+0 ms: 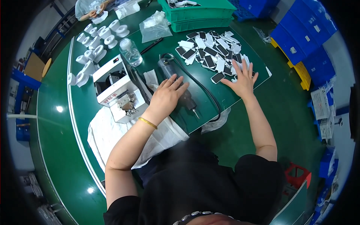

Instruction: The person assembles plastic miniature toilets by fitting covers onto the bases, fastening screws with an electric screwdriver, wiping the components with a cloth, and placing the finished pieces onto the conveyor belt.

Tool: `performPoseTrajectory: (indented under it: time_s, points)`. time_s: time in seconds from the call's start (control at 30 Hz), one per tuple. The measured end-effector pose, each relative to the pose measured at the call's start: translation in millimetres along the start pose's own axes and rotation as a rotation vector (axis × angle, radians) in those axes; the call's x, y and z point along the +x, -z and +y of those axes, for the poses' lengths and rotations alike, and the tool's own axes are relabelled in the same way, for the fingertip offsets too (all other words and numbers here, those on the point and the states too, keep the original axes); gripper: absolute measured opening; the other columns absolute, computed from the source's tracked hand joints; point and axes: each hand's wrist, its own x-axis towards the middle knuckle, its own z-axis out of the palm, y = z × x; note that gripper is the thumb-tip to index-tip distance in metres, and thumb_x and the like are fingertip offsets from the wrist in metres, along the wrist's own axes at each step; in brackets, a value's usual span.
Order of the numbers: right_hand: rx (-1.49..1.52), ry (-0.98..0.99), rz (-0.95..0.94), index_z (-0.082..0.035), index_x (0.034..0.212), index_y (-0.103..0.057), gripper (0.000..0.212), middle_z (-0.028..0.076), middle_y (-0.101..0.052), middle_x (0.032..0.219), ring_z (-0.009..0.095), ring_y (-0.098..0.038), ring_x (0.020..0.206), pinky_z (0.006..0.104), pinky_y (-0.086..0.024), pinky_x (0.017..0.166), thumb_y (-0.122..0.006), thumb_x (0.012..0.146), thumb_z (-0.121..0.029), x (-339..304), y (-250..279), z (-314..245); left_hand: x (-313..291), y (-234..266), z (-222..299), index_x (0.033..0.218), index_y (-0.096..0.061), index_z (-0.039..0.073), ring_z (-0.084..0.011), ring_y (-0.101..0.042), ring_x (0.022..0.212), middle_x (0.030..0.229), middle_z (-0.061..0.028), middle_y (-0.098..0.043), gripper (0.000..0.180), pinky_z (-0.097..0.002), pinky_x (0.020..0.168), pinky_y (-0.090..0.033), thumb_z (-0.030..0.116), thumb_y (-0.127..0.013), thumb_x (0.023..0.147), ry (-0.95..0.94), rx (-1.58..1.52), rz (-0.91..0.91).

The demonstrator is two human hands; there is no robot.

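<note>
My left hand (165, 95), with a yellow bracelet at its wrist, reaches over an electric screwdriver (188, 101) lying on the green table. Its fingers are stretched out across the tool's body without wrapping round it; whether they press on it I cannot tell. My right hand (243, 82) has its fingers spread at the near right edge of a heap of small flat white-and-black pieces (210, 52). Its fingertips overlap the outermost pieces, and none is gripped. Left of my left hand stands a white boxy machine (120, 95) with a metal mechanism on its front.
White spools (109, 40) and a clear bottle (131, 52) stand at the back left. A green crate (202, 15) and a plastic bag (155, 28) are at the back. White cloth (112, 138) lies under the machine. Across the table, another person's hands (93, 14) work. Blue bins (300, 33) stand right.
</note>
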Motion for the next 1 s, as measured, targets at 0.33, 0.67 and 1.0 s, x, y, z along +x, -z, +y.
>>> performPoseTrajectory:
  time_s: [0.33,0.67,1.0]
  points:
    - [-0.024,0.01,-0.175,-0.032,0.145,-0.049,0.082,0.013,-0.037,0.156,0.037,-0.031,0.144,0.0612,-0.028,0.11,-0.076,0.074,-0.06,42,-11,0,-10,-10,6,0.118,-0.067,0.01,-0.0329,-0.05,0.13,0.133,-0.0126,-0.059,0.033,-0.043,0.106,-0.042,0.016,-0.056,0.088,0.041,-0.108,0.12]
    - [0.147,0.201,0.074,-0.019,0.145,-0.049,0.067,0.014,-0.044,0.151,0.037,-0.032,0.144,0.0577,-0.024,0.115,-0.068,0.089,-0.05,19,-9,-11,-17,-25,22,0.112,-0.069,0.015,-0.0325,-0.051,0.13,0.133,-0.014,-0.059,0.029,-0.0485,0.105,-0.043,0.024,-0.056,0.089,0.075,-0.118,0.241]
    - [0.969,0.539,0.064,0.0,0.13,-0.058,0.036,0.012,-0.06,0.128,0.022,-0.056,0.115,0.0331,-0.041,0.102,-0.064,0.096,-0.01,-58,34,-177,-69,1,27,0.111,-0.067,0.008,-0.0326,-0.052,0.129,0.132,-0.0147,-0.06,0.029,-0.043,0.106,-0.043,0.02,-0.057,0.086,0.116,-0.217,0.338]
